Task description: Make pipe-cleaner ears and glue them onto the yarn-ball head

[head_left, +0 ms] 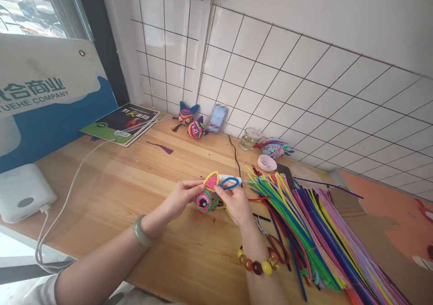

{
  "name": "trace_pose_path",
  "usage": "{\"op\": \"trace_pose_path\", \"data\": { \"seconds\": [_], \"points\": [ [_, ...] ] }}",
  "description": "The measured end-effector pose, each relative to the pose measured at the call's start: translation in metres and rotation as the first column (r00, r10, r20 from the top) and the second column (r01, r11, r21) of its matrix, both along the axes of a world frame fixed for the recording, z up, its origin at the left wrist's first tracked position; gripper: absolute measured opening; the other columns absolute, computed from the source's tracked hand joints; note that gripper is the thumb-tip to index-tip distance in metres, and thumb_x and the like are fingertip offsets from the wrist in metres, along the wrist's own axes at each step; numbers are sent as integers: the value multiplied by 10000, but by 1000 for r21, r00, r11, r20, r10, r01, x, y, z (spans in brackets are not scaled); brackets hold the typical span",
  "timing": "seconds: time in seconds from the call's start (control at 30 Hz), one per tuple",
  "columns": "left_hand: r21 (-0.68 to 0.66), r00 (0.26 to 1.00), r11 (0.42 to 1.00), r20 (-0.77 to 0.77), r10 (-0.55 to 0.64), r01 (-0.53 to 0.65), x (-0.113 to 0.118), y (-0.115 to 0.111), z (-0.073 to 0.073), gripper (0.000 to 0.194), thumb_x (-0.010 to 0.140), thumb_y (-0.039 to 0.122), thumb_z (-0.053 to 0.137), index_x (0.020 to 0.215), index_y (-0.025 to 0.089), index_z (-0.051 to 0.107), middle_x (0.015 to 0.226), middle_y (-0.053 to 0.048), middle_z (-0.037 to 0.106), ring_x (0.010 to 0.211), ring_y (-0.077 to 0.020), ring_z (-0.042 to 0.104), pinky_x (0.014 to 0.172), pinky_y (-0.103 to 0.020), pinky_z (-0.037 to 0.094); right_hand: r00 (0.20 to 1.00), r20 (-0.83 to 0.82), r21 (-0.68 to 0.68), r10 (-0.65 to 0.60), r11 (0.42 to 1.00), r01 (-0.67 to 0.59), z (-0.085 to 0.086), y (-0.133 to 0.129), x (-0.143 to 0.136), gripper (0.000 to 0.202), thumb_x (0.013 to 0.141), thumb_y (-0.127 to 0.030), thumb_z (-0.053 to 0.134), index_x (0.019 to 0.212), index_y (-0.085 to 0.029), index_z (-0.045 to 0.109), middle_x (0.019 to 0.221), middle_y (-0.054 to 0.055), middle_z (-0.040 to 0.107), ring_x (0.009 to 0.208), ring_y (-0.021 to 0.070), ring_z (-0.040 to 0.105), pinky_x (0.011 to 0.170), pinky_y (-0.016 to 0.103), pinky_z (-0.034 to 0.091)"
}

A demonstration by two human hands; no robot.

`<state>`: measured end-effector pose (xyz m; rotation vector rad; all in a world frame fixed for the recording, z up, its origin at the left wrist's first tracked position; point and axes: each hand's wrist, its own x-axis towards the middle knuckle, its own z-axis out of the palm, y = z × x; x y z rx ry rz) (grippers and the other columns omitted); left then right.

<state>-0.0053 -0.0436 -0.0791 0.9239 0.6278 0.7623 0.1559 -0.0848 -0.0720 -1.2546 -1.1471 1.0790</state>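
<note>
My left hand (181,196) pinches the left edge of a pink pipe-cleaner ear (211,182) with a yellow border. From the other side, my right hand (236,202) has its fingers closed at the ear's lower right edge. A blue pipe-cleaner loop (230,183) sticks out just above the right fingers; whether they grip it too I cannot tell. Below the ear, between both hands, sits a round multicoloured pipe-cleaner head (205,202) with a black eye, partly covered by the fingers. Scissors (277,248) with dark red handles lie beside my right wrist.
Bundles of coloured pipe cleaners (314,233) spread over the table's right side. Behind stand a glass jar (250,139), a pink bowl (267,163) and finished pipe-cleaner figures (197,128). A purple tassel (164,148), a magazine (118,122) and a white charger (27,192) are left.
</note>
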Motion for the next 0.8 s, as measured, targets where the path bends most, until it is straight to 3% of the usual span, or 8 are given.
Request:
{"op": "trace_pose_path", "data": {
  "seconds": [0.27, 0.53, 0.7, 0.8],
  "points": [
    [1, 1000, 1000, -2, -25, 25, 0, -1, 2, 368, 707, 357, 646, 1025, 172, 646, 925, -73, 689, 762, -196, 631, 684, -292, 490, 1000, 20, -21, -7, 1000, 8, 7, -3, -1, 224, 688, -369, 655, 788, -169, 646, 789, 44, 692, 710, 201, 642, 666, 327, 525],
    [82, 995, 992, 27, -97, 95, 1, -4, 2, 414, 624, 221, 731, 1014, 169, 604, 941, -52, 668, 820, -182, 607, 732, -294, 492, 992, -83, -28, -92, 996, 90, 6, -4, -5, 201, 686, -337, 660, 761, -155, 619, 771, 40, 683, 733, 196, 635, 695, 330, 498],
    [68, 994, 992, -43, -104, 107, -1, -3, 1, 475, 618, 221, 734, 1061, 153, 577, 988, -70, 650, 871, -184, 593, 754, -271, 477, 953, -196, 49, -232, 968, 246, 29, -9, 2, 193, 709, -316, 629, 838, -175, 600, 844, 45, 670, 803, 197, 619, 736, 350, 472],
    [15, 998, 1000, -59, -21, 22, -5, 3, 2, 514, 622, 232, 730, 1097, 159, 548, 1005, -77, 639, 837, -181, 599, 701, -257, 483, 900, -315, 170, -301, 915, 365, 52, -22, 18, 126, 718, -285, 608, 828, -223, 619, 946, 46, 656, 923, 209, 593, 789, 383, 458]
  ]
}}
